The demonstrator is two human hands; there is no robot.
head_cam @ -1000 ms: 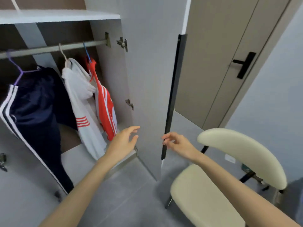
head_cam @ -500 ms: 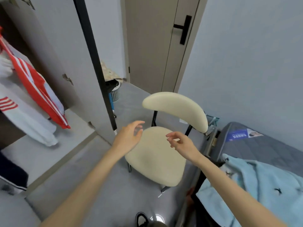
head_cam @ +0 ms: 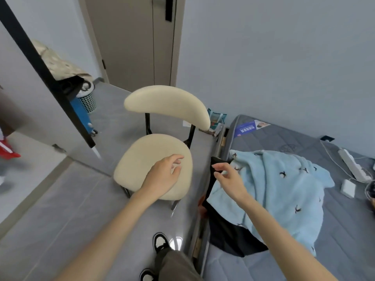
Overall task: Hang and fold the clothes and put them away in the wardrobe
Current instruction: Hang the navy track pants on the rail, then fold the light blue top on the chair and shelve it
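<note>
grey bedroom floor (head_cam: 60, 209), cream chair (head_cam: 154, 165) beside a grey mattress (head_cam: 345, 230). light blue garment (head_cam: 274, 189) lies crumpled on the mattress, over a black garment (head_cam: 227, 230). left hand (head_cam: 164, 175) hovers over the chair seat, fingers loosely curled, holding nothing. right hand (head_cam: 229, 179) hangs at the black garment's edge, fingers loosely bent and parted; contact cannot be told. wardrobe door (head_cam: 30, 94) stands open at left.

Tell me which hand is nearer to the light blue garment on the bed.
Right. The right hand hovers at the chair-side edge of the light blue garment; whether it touches, I cannot tell. The left hand is over the chair seat, apart from it.
</note>
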